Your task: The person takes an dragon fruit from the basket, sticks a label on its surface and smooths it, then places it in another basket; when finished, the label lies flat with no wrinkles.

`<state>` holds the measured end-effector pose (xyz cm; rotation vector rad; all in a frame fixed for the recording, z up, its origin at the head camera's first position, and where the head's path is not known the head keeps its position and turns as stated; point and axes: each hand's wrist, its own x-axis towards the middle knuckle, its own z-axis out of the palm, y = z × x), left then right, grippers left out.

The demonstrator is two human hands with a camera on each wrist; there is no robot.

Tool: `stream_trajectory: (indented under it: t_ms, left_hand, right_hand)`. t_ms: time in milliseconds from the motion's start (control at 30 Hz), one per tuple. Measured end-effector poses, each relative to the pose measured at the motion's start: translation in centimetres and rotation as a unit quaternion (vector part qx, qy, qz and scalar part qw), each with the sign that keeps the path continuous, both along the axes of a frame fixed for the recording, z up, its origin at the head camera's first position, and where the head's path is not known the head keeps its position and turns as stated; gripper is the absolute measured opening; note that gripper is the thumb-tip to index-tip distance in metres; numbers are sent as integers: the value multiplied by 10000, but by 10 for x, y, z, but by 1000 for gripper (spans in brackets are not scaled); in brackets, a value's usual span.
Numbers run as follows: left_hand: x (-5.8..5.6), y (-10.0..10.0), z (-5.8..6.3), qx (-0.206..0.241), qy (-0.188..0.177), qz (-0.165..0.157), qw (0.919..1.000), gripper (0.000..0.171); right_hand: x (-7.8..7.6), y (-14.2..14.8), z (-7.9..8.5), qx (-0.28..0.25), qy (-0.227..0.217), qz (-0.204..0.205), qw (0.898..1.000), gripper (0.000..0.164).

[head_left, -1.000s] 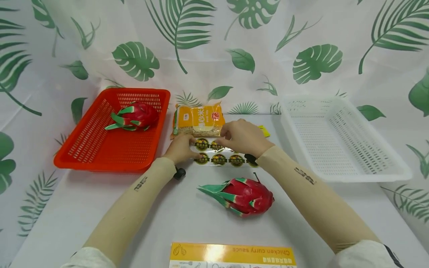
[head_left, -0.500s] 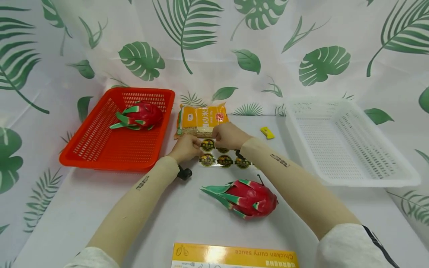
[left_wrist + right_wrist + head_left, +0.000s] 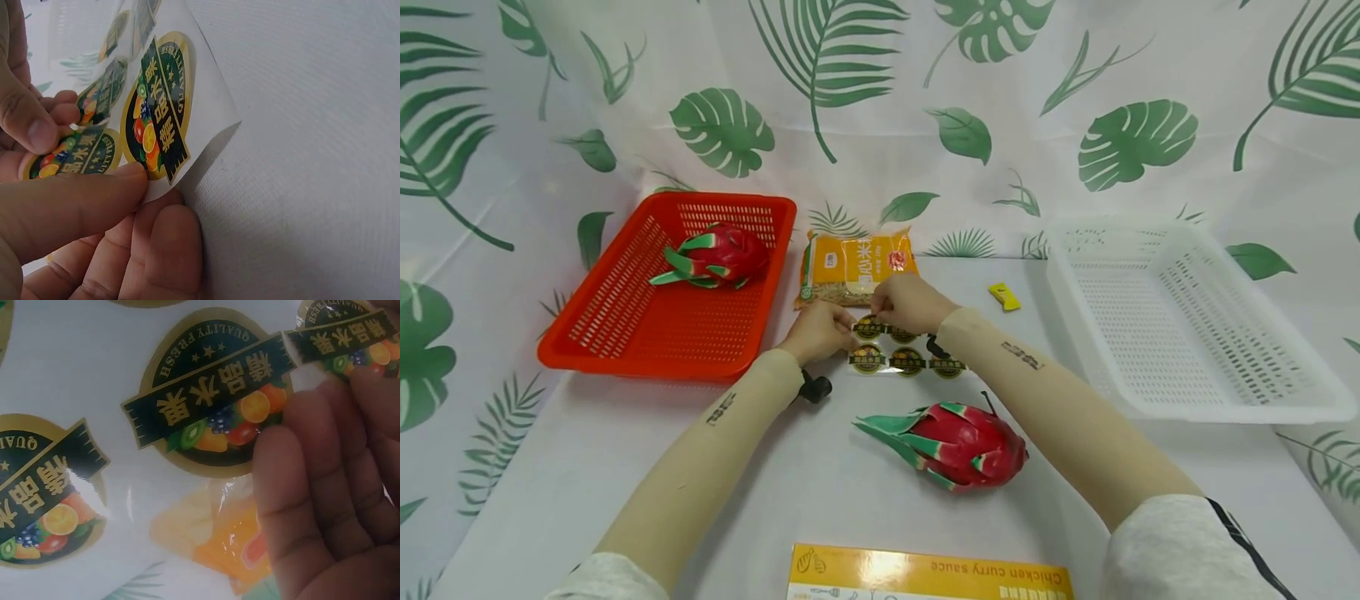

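My left hand [image 3: 817, 331] pinches the near-left corner of a clear-and-white sticker sheet [image 3: 883, 362]; in the left wrist view the thumb [image 3: 94, 206] lies on top and the fingers curl underneath. The sheet carries rows of round black-and-gold fruit stickers [image 3: 159, 106]. My right hand [image 3: 913, 304] is at the sheet's far-left part, its thumb and fingers pinching a round sticker [image 3: 72, 156] that looks lifted at an angle. In the right wrist view its fingers [image 3: 281, 469] are curled beside another sticker [image 3: 212, 394]. A red dragon fruit [image 3: 966, 446] lies nearer, below the sheet.
A red basket [image 3: 662, 367] on the left holds another dragon fruit [image 3: 726, 254]. Behind the hands lies an orange food packet [image 3: 853, 262]. A small yellow wrapped piece [image 3: 1004, 297] and a white basket [image 3: 1240, 412] are to the right. A Chicken curry sauce box [image 3: 925, 575] is in front.
My right hand has moved left toward my left hand and drawn its fingers together at a sticker. The small yellow piece has come into full view. The camera has shifted slightly.
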<state>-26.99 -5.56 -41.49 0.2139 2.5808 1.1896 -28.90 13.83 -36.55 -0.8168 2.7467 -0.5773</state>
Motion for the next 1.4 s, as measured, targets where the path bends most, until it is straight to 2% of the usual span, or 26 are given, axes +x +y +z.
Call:
stream_trajectory:
  t_ms: [167,333,533,633,767,867,933,1000,1033,1133,1233,1300,1400]
  left_hand:
    - [1,2,0,-52,-19,64,10000,24]
    - [2,2,2,-228,47,125,9996,31]
    - [6,0,7,-386,294,70,9988,36]
    - [10,-2,12,-394,372,151,9984,39]
    - [18,-2,19,-153,504,189,9984,34]
    - [27,3,29,699,291,-111,9971,33]
    - [36,8,39,1293,35,-428,9907,36]
    - [47,14,49,1590,-197,-723,9844,40]
    - [52,17,53,1573,-201,-886,9834,39]
    - [68,26,65,1247,80,-1412,9821,30]
    - [80,36,71,1073,414,-1897,9751,19]
    - [85,41,74,1081,534,-2095,9703,14]
    - [92,48,75,970,622,-2183,9691,14]
  right_hand:
    - [2,8,6,-150,102,54,9998,9]
    - [9,16,15,-316,135,69,9994,7]
    - [30,25,33,-220,148,258,9993,7]
    - [42,30,44,-192,204,323,9991,9]
    - [58,38,54,-246,252,357,9987,8]
    - [69,46,59,-306,255,354,9986,5]
    - [76,51,62,-364,216,341,9985,5]
    - [83,57,66,-443,189,344,9982,4]
    - [86,60,67,-477,171,348,9981,3]
    - [96,69,72,-577,101,336,9977,3]
    - [107,79,75,-695,-27,339,9970,3]
    - [115,85,76,-770,-83,315,9965,2]
    - [127,94,74,-876,-33,215,9959,7]
